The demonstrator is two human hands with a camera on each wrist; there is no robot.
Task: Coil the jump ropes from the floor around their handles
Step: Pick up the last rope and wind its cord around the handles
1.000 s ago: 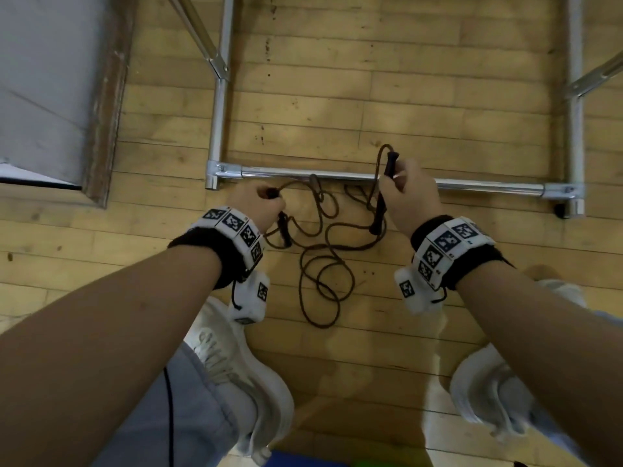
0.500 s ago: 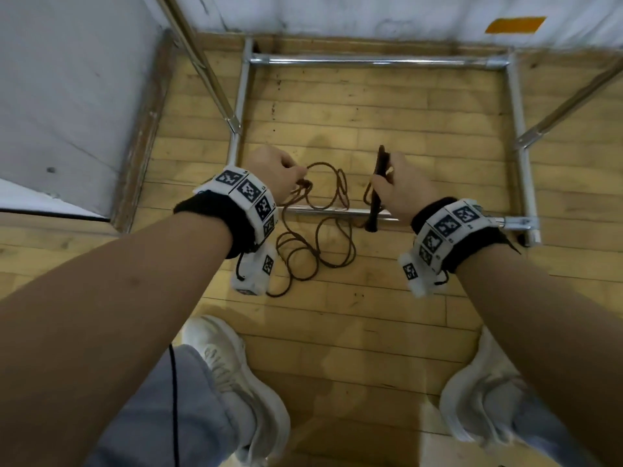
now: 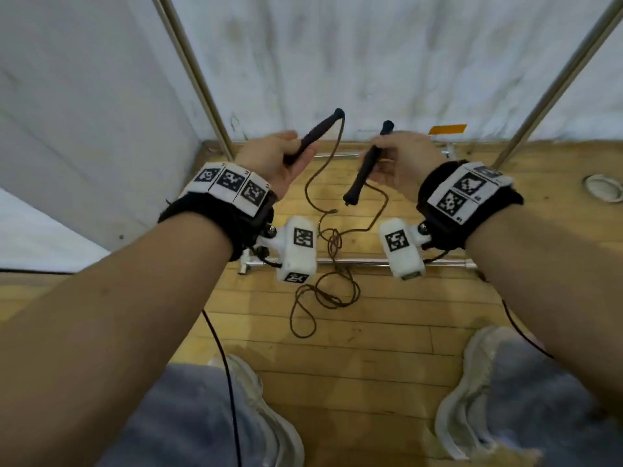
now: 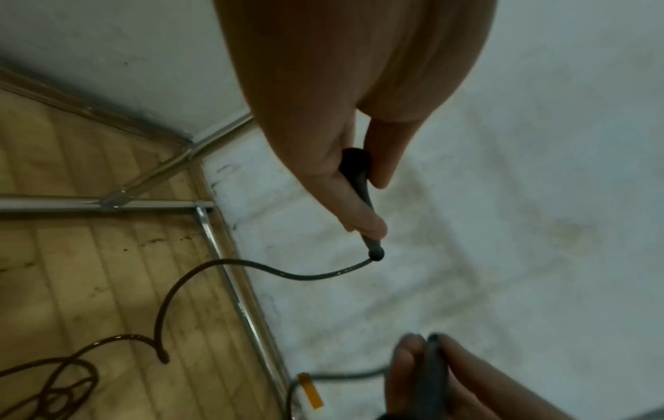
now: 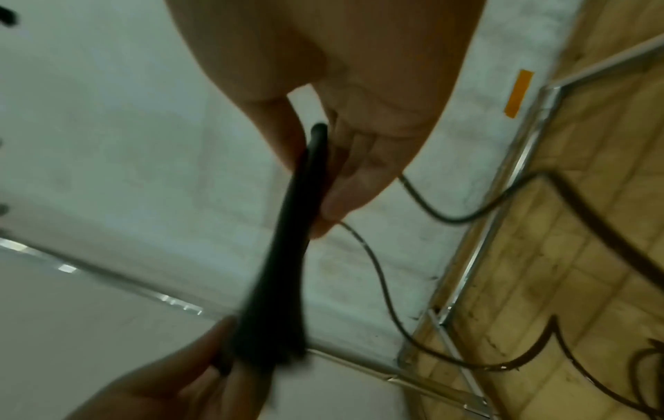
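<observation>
You have raised both black handles off the floor to frame centre, your left hand [image 3: 279, 160] gripping one handle [image 3: 315, 134], your right hand [image 3: 403, 161] pinching the other handle [image 3: 365, 165], while the brown rope [image 3: 323, 291] trails tangled on the wooden floor [image 3: 387, 345] below, uncoiled

I'm looking into what seems a gym or sports hall corner: worn wooden strip floor [image 3: 387, 348], scuffed white walls [image 3: 371, 62], a metal tube frame [image 3: 364, 262] on the floor, orange tape [image 3: 447, 129] on the wall.
</observation>
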